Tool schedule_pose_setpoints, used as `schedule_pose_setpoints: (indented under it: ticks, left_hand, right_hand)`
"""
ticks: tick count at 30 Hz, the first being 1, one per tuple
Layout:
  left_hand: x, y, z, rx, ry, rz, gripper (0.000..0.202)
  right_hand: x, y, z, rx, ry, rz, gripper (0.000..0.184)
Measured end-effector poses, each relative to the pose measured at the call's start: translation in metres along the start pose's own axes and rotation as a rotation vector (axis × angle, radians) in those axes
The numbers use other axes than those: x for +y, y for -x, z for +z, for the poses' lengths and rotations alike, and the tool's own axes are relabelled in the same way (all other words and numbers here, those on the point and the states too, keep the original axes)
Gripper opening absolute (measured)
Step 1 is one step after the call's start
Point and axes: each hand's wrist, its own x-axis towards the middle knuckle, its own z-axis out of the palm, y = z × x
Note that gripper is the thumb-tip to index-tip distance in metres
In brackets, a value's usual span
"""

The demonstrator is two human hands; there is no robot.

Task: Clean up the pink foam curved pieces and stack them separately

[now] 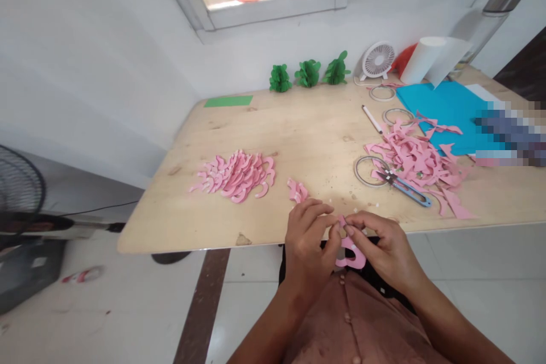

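- In the lower centre of the frame, the left hand [309, 239] pinches a pink paper piece [359, 260] between thumb and forefinger; its other fingers are loosely spread.
- The right hand [386, 244] pinches the same piece from the other side, thumb and fingertips drawn close to the left ones.
- The piece hangs below both grips, at the near edge of the table [307, 131]; its lower part curves around an opening.
- Just above the left hand lies a small cluster of pink pieces [297, 190].
- Left of centre in the frame spreads a larger pile of curved pink pieces [239, 175], overlapping one another.
- Right of centre, blue-handled snips [410, 190] lie with their blades over the edge of a tape roll [357, 173], beside a heap of pink scraps [416, 151].
- Above the heap are a second tape roll [386, 116], a white pen [372, 119] and blue sheets [456, 102], partly covered by scraps.
- Along the wall, upper centre, stand three green paper shapes [307, 73]; a green strip [228, 101] lies flat to their left.
- Toward the upper right are a small white fan [378, 61] and a white paper roll [422, 61].
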Motion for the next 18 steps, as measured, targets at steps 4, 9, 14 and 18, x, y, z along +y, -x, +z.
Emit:
schedule_pose_setpoints:
  ticks: [4, 9, 14, 18]
  left_hand:
    - [0.000, -0.002, -0.002, -0.013, 0.168, -0.178, 0.011]
    - [-0.002, -0.005, -0.004, -0.025, 0.291, -0.354, 0.009]
    - [-0.001, -0.007, -0.003, -0.026, 0.273, -0.316, 0.007]
    - [0.003, -0.009, 0.001, -0.021, 0.175, -0.113, 0.006]
  right_hand:
    - [0.000, -0.001, -0.001, -0.026, -0.037, 0.040, 0.019]
    - [0.006, -0.001, -0.003, -0.005, -0.043, 0.101, 0.021]
    - [0.011, 0.000, -0.005, 0.022, -0.052, 0.135, 0.022]
    - [0.008, -0.001, -0.005, 0.030, -0.043, 0.117, 0.022]
